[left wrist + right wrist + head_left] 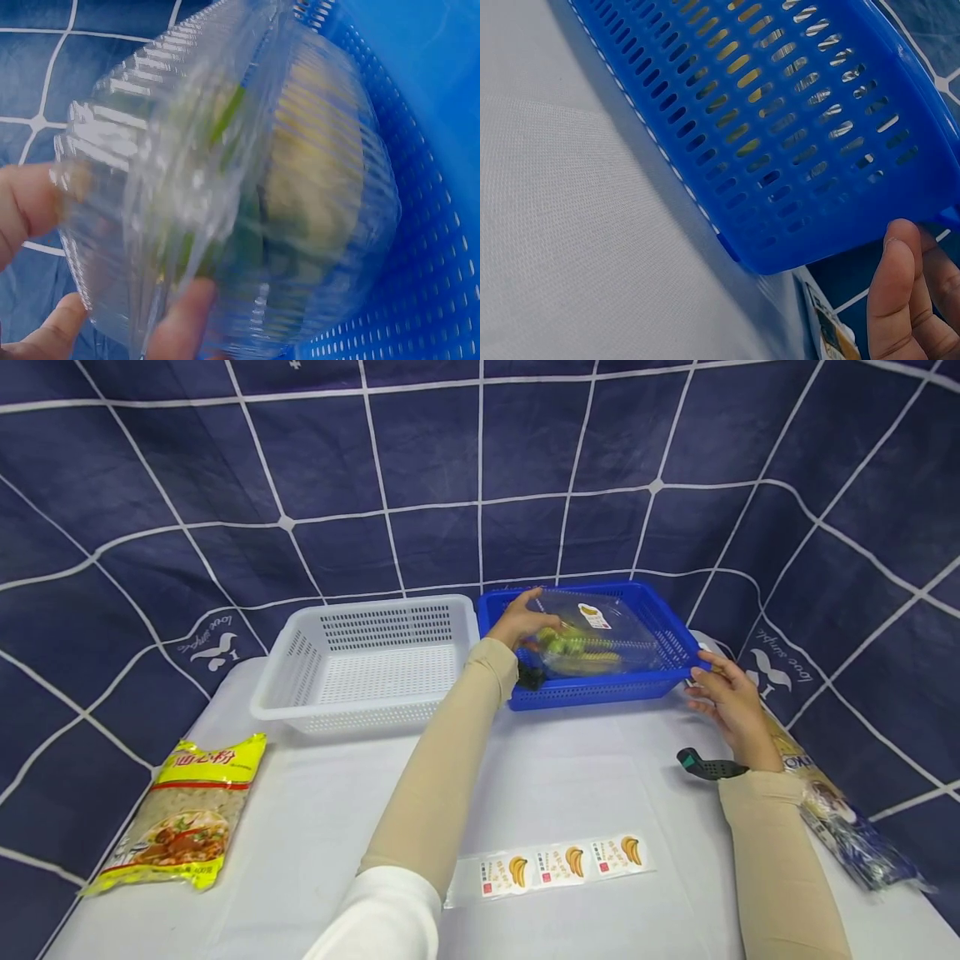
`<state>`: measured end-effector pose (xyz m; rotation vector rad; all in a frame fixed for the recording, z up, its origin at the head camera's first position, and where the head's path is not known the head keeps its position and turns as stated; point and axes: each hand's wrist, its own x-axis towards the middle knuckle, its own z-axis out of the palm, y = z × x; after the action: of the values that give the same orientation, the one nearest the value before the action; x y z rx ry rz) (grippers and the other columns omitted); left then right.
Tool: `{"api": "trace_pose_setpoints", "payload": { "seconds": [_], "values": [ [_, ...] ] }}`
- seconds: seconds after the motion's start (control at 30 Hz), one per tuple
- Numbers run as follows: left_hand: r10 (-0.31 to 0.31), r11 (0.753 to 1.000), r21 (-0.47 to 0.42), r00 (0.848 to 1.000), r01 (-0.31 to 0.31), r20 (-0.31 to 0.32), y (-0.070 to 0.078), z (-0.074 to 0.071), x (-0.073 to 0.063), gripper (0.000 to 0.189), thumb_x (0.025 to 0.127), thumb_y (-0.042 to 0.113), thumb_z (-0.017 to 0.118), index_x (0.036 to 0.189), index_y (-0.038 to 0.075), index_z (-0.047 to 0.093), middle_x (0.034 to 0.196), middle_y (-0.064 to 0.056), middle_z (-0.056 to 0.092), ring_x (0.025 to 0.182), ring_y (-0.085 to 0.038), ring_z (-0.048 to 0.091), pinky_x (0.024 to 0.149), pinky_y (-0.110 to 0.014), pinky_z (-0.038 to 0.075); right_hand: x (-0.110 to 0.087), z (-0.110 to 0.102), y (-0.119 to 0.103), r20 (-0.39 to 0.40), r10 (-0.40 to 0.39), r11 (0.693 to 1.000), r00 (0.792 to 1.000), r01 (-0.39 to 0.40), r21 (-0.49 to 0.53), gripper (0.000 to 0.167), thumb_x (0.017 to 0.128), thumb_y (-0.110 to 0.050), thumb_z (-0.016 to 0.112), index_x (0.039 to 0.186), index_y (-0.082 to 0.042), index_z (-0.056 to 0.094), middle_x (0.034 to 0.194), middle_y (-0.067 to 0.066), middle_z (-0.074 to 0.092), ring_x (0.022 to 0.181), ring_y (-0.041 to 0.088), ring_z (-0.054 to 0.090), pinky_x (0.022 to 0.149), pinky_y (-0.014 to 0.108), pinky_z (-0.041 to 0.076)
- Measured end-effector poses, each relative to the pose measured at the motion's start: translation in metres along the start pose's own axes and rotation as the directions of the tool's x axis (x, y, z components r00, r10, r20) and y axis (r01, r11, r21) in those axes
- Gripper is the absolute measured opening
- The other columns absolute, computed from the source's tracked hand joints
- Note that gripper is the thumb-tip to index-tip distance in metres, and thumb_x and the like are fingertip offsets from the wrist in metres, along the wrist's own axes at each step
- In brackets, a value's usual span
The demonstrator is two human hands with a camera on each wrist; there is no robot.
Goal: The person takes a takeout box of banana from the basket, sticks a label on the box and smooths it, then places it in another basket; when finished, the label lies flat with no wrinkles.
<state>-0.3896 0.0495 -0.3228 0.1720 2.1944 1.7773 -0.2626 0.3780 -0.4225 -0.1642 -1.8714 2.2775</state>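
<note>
My left hand (521,622) grips the left end of a clear plastic clamshell box (637,639) over the blue basket (592,687). Bananas, green and yellow, show through its ribbed wall, and a banana sticker (594,616) is on the lid. In the left wrist view, fingers (184,319) press on the box (322,150), which is tilted against the basket's wall. My right hand (731,702) is at the basket's right front corner, its fingertips (900,244) pinching the rim there.
A white basket (363,714) stands left of the blue one. A yellow food bag (183,818) lies at front left, and another printed packet (840,818) lies beyond my right forearm. A strip of banana stickers (558,864) lies at the front. Dark blue checked cloth rises behind.
</note>
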Motion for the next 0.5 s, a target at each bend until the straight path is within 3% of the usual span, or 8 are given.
{"api": "trace_pose_setpoints", "payload": {
  "seconds": [0.1,0.23,0.5],
  "values": [
    [-0.026,1.0,-0.01,1.0,0.026,-0.015,0.001,0.0,0.001,0.094,0.093,0.005,0.081,0.172,0.025,0.032,0.176,-0.01,0.028,0.142,-0.034,0.054,0.093,-0.043,0.062,0.0,0.0,0.0,-0.008,0.008,1.0,1.0,-0.008,-0.003,0.027,0.107,-0.014,0.07,0.128,-0.031,0.065,0.098,-0.013,0.075,0.083,0.009,0.072,0.067,0.021,0.061],
    [-0.045,0.999,-0.023,0.998,0.044,-0.036,-0.003,0.0,0.006,0.092,0.096,0.012,0.082,0.172,0.028,0.032,0.176,-0.008,0.029,0.141,-0.031,0.056,0.099,-0.043,0.061,0.0,0.002,-0.001,-0.006,0.004,1.0,1.0,-0.004,0.0,0.027,0.108,-0.014,0.069,0.128,-0.031,0.065,0.099,-0.013,0.074,0.083,0.009,0.072,0.067,0.021,0.061],
    [-0.041,0.998,-0.046,0.999,0.041,0.004,-0.01,-0.005,0.007,0.098,0.099,0.022,0.082,0.175,0.024,0.021,0.18,-0.008,0.018,0.158,-0.033,0.036,0.118,-0.049,0.047,-0.001,0.002,0.0,0.004,-0.01,1.0,1.0,0.01,0.016,0.027,0.108,-0.014,0.07,0.129,-0.029,0.066,0.099,-0.012,0.074,0.083,0.008,0.072,0.066,0.021,0.061]
  ]
}}
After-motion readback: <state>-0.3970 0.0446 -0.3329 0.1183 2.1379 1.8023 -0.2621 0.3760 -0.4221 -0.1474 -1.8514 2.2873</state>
